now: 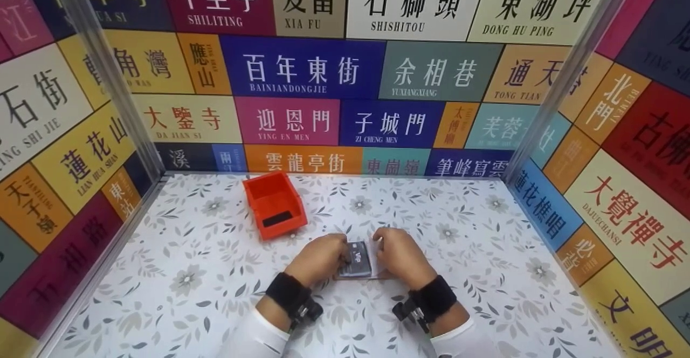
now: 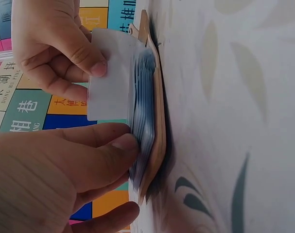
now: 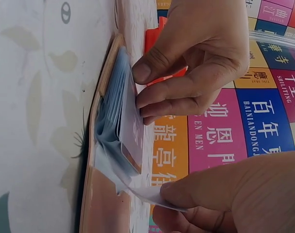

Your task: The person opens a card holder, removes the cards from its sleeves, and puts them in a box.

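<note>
A card holder with a tan cover (image 2: 159, 111) lies spread on the table, with a thick stack of clear plastic sleeves (image 2: 143, 107) inside. On top of the stack shows a dark card (image 1: 358, 261) with "Vip" in pale letters. My left hand (image 1: 322, 256) holds the stack at its left side, thumb along the edge and fingers over the card's face. Opposite it, my right hand (image 1: 403, 256) pinches a whitish sleeve page (image 2: 111, 73) between thumb and fingers. That page stands raised off the stack in both wrist views.
Behind and left of my hands sits an orange-red plastic bin (image 1: 283, 229) with a black label. The floral-patterned tabletop (image 1: 215, 272) runs back to upright panels (image 1: 302, 72) covered in coloured signs, which also stand at both sides. Each wrist wears a black strap with a camera.
</note>
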{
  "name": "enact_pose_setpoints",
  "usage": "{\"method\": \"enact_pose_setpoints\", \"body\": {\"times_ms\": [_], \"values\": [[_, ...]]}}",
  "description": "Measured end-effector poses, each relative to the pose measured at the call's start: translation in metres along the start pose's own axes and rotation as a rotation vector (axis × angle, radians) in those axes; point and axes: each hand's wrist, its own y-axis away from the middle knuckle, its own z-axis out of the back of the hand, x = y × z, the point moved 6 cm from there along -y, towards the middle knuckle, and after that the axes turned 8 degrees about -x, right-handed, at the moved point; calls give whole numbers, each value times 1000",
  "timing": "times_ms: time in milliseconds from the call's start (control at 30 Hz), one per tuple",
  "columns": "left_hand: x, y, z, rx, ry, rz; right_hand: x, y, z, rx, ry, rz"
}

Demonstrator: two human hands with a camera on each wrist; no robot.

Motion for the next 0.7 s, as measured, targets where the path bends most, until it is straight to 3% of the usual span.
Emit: {"method": "enact_pose_setpoints", "body": {"times_ms": [367, 700], "values": [[0, 1, 0, 12, 12, 17, -20, 1, 2, 21, 26, -151], [1, 1, 0, 15, 22, 19, -30, 3, -7, 22, 33, -150]]}}
